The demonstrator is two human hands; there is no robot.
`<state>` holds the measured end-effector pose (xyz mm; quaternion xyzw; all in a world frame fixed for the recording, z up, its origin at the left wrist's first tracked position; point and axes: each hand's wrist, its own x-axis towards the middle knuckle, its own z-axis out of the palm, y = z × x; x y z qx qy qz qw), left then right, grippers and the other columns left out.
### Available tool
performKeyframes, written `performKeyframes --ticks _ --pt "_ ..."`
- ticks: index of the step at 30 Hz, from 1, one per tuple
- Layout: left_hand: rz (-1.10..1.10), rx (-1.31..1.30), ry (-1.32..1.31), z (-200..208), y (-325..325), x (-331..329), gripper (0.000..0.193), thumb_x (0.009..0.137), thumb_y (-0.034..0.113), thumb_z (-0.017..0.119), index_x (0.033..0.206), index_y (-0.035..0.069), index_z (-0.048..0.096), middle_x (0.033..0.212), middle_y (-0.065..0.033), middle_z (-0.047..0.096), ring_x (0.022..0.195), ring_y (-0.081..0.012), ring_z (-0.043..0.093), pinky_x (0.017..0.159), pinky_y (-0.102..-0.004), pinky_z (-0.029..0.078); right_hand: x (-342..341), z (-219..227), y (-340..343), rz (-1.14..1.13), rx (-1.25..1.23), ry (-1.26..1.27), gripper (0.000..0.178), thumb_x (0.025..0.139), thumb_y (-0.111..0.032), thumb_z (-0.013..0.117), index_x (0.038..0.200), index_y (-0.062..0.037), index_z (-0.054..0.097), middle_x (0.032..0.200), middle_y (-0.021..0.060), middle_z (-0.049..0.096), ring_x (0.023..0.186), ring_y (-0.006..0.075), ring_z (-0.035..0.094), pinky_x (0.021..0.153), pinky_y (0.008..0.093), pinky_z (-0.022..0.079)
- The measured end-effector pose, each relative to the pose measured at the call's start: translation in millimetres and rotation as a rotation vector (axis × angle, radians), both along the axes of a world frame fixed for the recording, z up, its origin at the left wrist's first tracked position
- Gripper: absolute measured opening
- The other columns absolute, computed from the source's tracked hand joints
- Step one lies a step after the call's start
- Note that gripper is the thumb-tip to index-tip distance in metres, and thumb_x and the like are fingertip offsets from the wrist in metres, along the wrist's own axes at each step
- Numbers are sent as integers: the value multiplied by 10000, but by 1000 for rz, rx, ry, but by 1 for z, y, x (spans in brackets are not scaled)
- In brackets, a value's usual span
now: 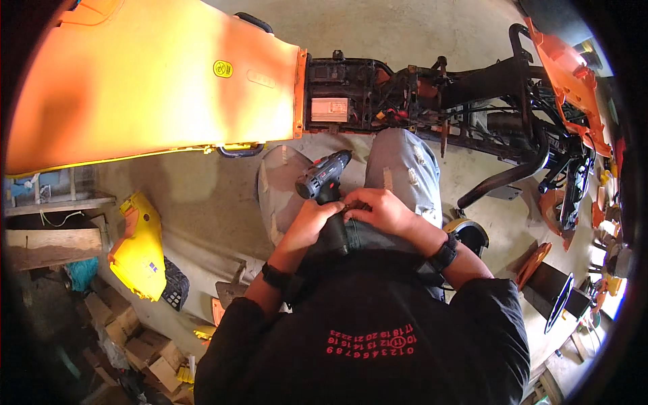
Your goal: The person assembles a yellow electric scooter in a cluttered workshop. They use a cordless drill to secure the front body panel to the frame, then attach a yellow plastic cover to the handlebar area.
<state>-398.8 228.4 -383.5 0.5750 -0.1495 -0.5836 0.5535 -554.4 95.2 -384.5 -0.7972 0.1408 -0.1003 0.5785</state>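
Note:
A black and grey cordless drill [322, 177] rests over my lap, its chuck pointing away and to the right. My left hand [312, 221] is closed around its handle, with the thumb lying across the front. Close beside the handle, my right hand [382, 210] has its thumb and forefinger pinched together, almost touching the left fingertips. Whatever sits in that pinch is too small and dark to make out. Just beyond my knees stands a black vehicle frame [398, 98] with exposed wiring and a silver box [329, 109] mounted on it.
A large orange-yellow panel [169, 81] joins the frame on the left. Another orange panel [570, 88] is at the far right. A yellow cover [140, 250] lies on the floor at left, near cardboard boxes [152, 351]. A black tube bar [503, 179] juts out right of my knee.

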Motion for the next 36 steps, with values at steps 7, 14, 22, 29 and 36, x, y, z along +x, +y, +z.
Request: performKeyframes --ticks 7,14,22,29,36 --pt "-40 71 160 -16 3 4 228 867 84 618 1062 -30 588 847 -90 657 721 -175 648 683 -305 522 -1 -5 -2 25 -68 -1 132 862 -134 647 960 -46 630 875 146 674 835 343 663 734 405 531" --pt "-28 56 201 -6 1 5 253 850 74 624 1076 -29 573 850 -98 657 716 -182 653 670 -311 526 -1 -1 -1 23 -108 -9 111 847 -129 662 919 -47 642 823 127 674 777 327 668 685 393 534" --pt "5 3 216 -8 0 7 295 843 73 626 1102 -43 546 819 -97 636 705 -196 645 668 -325 525 -4 2 2 -191 191 158 112 870 -111 658 935 -20 643 814 139 674 722 244 694 673 345 537" --pt "33 15 236 -7 -2 7 284 855 77 631 1103 -35 550 852 -95 640 710 -185 642 674 -318 530 4 -3 5 -67 -162 -36 151 905 -116 634 1018 -17 643 849 118 681 740 241 685 682 348 536" --pt "7 31 250 -5 -2 7 261 862 60 633 1095 -28 556 859 -88 639 725 -175 646 692 -303 534 0 -10 6 15 -195 0 177 915 -116 600 1062 -24 633 889 141 679 793 286 684 713 384 541"
